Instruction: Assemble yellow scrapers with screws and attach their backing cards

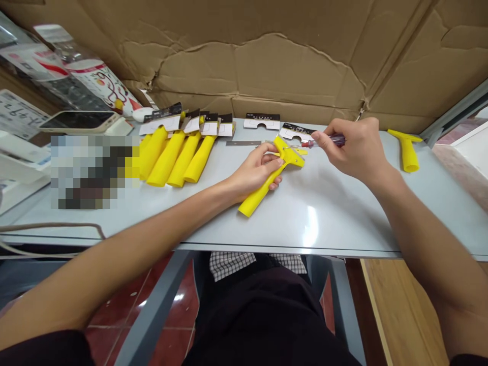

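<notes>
My left hand (256,172) grips a yellow plastic scraper (253,199) by its handle, which lies slanted on the grey table (324,213). My right hand (353,147) holds a small screwdriver (322,143) with a red and dark handle, its metal tip pointing left at the scraper's head. A thin metal blade (244,143) lies flat on the table just behind the scraper head.
Several yellow scrapers with card labels (179,152) lie in a row at the left. Two loose card labels (262,121) rest near the back. Another yellow scraper (407,150) lies at the far right. A phone (78,121) sits at the left. Cardboard (267,56) lines the back.
</notes>
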The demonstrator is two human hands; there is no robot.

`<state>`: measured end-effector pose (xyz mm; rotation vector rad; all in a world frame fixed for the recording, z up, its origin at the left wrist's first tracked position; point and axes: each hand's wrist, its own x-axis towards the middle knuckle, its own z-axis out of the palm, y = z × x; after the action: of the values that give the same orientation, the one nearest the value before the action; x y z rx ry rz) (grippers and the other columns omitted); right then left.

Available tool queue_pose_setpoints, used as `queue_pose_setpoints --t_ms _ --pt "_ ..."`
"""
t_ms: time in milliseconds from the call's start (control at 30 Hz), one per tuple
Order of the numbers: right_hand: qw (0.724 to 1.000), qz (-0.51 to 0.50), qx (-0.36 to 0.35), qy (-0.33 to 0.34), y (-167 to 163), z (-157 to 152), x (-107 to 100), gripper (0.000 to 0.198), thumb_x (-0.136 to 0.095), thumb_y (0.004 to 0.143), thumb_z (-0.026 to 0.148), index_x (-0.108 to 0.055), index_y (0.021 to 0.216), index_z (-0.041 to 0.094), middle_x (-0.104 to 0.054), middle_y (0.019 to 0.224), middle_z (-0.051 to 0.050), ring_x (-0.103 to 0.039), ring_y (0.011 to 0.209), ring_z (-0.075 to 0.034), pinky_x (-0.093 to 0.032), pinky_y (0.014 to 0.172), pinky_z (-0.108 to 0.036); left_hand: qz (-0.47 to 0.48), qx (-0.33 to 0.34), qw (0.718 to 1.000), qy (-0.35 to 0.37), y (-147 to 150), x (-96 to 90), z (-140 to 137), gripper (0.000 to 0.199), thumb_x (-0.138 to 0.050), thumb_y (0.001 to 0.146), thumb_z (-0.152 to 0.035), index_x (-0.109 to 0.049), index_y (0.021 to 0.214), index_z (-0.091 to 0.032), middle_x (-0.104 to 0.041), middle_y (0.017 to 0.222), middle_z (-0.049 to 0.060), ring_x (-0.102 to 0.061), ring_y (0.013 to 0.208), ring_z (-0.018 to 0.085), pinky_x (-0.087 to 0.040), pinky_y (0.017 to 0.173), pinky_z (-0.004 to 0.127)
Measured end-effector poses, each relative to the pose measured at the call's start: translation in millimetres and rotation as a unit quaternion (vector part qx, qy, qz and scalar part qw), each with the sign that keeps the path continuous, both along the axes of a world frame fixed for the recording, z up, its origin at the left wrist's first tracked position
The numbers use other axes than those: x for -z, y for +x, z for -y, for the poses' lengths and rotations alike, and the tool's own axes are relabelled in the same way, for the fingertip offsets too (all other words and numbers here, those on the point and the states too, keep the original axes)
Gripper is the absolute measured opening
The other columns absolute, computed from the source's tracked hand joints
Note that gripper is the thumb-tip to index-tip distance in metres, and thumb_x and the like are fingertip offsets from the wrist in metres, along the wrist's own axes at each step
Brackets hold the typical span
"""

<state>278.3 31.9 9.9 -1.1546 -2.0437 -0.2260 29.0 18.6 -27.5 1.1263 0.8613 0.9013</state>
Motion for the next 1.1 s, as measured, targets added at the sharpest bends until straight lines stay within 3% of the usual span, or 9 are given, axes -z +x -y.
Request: queue_pose_setpoints --t_ms 200,300,433,667,867,1100 --pt "0.999 0.017 -0.035 -0.036 -0.7 5.4 -7.2 0.02 -0.075 0.096 0.043 -0.065 0.103 0.027 -0.067 0.069 0.001 -0.059 0.055 -0.018 -0.048 0.061 -0.037 -0.001 -0.003 1.0 0.005 0.7 1.6 -0.8 0.023 -0.073 0.099 -0.016 -0.053 0.109 -0.023 -0.068 0.103 0.004 -0.062 0.056 0.009 -0.045 0.047 0.023" --pt "0.998 0.003 -0.047 -0.035 -2.7 6.9 -6.7 0.018 -0.073 0.097 0.04 -0.062 0.094 0.027 -0.067 0.07 0.0 -0.058 0.055 -0.017 -0.047 0.06 -0.037 0.0 -0.012 1.0 -0.002 1.3 1.2 -1.6 0.021 -0.071 0.1 -0.014 -0.053 0.108 -0.023 -0.067 0.101 0.003 -0.062 0.056 0.009 -0.045 0.047 0.023" --pt "1.0 -0.002 -0.01 -0.026 -3.4 4.4 -3.2 0.028 -0.07 0.101 0.05 -0.064 0.085 0.027 -0.063 0.061 -0.001 -0.06 0.058 -0.021 -0.045 0.061 -0.039 0.002 -0.012 1.0 -0.005 1.4 0.9 -1.4 0.019 -0.07 0.101 -0.014 -0.053 0.107 -0.022 -0.067 0.101 0.003 -0.063 0.056 0.009 -0.044 0.047 0.024" --pt "0.999 0.004 -0.022 -0.031 -5.3 7.6 -7.0 0.021 -0.074 0.097 0.048 -0.069 0.097 0.027 -0.07 0.07 -0.002 -0.062 0.058 -0.021 -0.048 0.063 -0.039 -0.004 -0.008 1.0 -0.006 1.0 0.8 -1.1 0.025 -0.073 0.099 -0.016 -0.051 0.109 -0.023 -0.068 0.104 0.004 -0.062 0.057 0.008 -0.045 0.048 0.023" --pt "0.999 0.024 0.028 -0.026 1.9 -0.7 -3.7 0.041 -0.062 0.105 0.058 -0.063 0.078 0.027 -0.062 0.057 -0.003 -0.059 0.058 -0.022 -0.043 0.06 -0.039 -0.014 -0.001 1.0 0.01 0.5 3.3 -1.7 0.023 -0.071 0.101 -0.017 -0.051 0.109 -0.024 -0.068 0.105 0.004 -0.063 0.058 0.008 -0.046 0.048 0.023" --pt "0.998 0.016 -0.02 -0.055 -4.3 11.2 -12.6 0.02 -0.074 0.097 0.048 -0.066 0.097 0.03 -0.071 0.073 -0.002 -0.06 0.058 -0.022 -0.047 0.062 -0.04 -0.02 -0.003 1.0 0.009 0.8 2.6 -1.8 0.025 -0.073 0.1 -0.017 -0.051 0.11 -0.024 -0.067 0.103 0.003 -0.062 0.058 0.008 -0.046 0.048 0.024"
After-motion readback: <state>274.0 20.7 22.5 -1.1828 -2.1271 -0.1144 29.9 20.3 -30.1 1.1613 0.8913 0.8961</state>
